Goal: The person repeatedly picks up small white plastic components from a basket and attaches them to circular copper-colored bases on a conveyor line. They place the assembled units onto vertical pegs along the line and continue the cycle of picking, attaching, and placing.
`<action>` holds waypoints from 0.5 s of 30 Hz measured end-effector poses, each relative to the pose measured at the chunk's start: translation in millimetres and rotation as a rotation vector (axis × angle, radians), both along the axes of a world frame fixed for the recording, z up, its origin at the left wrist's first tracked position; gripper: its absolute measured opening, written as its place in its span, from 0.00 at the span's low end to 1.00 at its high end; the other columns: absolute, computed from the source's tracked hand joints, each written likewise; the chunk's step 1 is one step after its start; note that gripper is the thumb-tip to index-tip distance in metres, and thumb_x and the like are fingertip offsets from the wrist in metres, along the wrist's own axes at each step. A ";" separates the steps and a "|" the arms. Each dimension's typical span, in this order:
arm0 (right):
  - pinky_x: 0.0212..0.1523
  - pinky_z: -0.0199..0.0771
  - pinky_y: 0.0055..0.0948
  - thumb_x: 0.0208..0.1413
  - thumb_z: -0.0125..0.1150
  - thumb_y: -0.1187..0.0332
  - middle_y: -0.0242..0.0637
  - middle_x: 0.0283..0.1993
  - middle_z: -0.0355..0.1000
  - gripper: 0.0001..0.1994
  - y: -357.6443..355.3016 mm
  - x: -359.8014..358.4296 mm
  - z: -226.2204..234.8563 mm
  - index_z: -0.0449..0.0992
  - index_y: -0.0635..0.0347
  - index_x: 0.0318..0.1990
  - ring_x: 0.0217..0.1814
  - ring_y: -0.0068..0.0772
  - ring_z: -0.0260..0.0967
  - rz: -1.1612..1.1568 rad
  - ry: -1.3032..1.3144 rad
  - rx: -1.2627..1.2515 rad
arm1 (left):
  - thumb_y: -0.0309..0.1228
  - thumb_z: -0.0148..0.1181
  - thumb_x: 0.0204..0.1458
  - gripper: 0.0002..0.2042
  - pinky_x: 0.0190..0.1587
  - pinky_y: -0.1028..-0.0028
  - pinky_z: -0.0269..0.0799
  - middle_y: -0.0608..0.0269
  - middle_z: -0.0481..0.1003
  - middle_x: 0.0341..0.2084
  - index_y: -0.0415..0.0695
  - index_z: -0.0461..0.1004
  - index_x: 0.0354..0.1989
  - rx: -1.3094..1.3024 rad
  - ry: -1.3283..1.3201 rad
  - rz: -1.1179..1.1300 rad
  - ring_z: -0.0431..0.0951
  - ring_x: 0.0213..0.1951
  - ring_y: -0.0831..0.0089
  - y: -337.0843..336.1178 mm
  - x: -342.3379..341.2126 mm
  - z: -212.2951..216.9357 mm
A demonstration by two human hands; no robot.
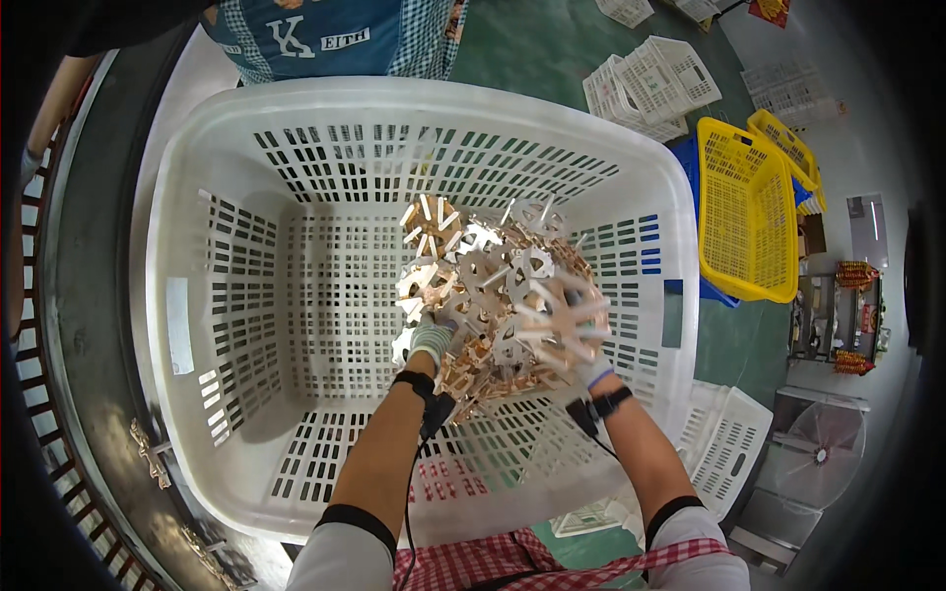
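A heap of star-shaped metal parts with spoke-like arms (483, 276), some silvery and some copper-coloured, lies in the right half of a large white slotted plastic basket (424, 94). My left hand (432, 340), in a grey striped glove, reaches into the heap's left side, its fingers hidden among the parts. At the right side, my gloved right hand (594, 370) grips a spoked metal part (562, 320), blurred by motion above the heap; that part covers most of the fingers. Black straps with small dark devices and cables circle both wrists.
A person in a blue apron (325, 44) stands beyond the basket. Yellow baskets (744, 212) and white crates (655, 84) stand at the right, with another white crate (724, 448) nearer. A floor fan (820, 453) is far right. Metal parts (150, 453) hang along the left.
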State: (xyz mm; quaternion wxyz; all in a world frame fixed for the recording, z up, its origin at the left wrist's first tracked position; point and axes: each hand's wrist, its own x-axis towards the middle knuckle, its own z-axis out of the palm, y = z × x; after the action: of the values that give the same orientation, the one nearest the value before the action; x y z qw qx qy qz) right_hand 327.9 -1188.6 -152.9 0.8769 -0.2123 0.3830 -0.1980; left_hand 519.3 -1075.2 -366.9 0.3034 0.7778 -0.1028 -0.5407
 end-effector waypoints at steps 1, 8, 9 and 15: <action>0.48 0.74 0.51 0.58 0.57 0.51 0.42 0.45 0.75 0.23 -22.2 3.0 -16.5 0.70 0.59 0.53 0.48 0.44 0.74 0.021 0.061 -0.077 | 0.43 0.60 0.50 0.30 0.54 0.62 0.70 0.50 0.72 0.55 0.43 0.64 0.61 -0.036 -0.034 -0.031 0.74 0.53 0.56 -5.7 -1.6 -25.0; 0.48 0.75 0.50 0.58 0.57 0.50 0.42 0.46 0.74 0.24 -101.1 14.5 -117.4 0.70 0.59 0.54 0.49 0.44 0.74 0.809 1.073 -1.343 | 0.45 0.58 0.53 0.23 0.50 0.63 0.73 0.54 0.75 0.52 0.44 0.72 0.53 -0.277 -0.331 -0.405 0.76 0.51 0.58 -21.4 -69.5 -80.9; 0.48 0.75 0.50 0.58 0.57 0.50 0.43 0.46 0.74 0.24 -104.6 12.2 -112.5 0.70 0.59 0.54 0.49 0.44 0.74 0.841 1.131 -1.385 | 0.45 0.58 0.53 0.23 0.49 0.63 0.73 0.54 0.75 0.52 0.44 0.72 0.53 -0.259 -0.273 -0.315 0.76 0.51 0.58 -26.0 -77.2 -66.1; 0.49 0.75 0.49 0.58 0.57 0.49 0.43 0.48 0.73 0.25 -100.4 3.9 -105.6 0.69 0.58 0.55 0.50 0.44 0.73 0.848 1.295 -1.429 | 0.48 0.57 0.53 0.24 0.48 0.60 0.74 0.52 0.75 0.51 0.45 0.73 0.52 -0.270 -0.159 -0.108 0.76 0.50 0.54 -23.4 -84.3 -16.5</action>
State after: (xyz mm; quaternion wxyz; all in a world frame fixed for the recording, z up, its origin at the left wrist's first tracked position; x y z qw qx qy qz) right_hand 331.8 -1289.0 -258.5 0.1731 -0.8618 0.4670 0.0965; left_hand 435.0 -1098.6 -383.4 0.3665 0.7638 -0.2398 -0.4741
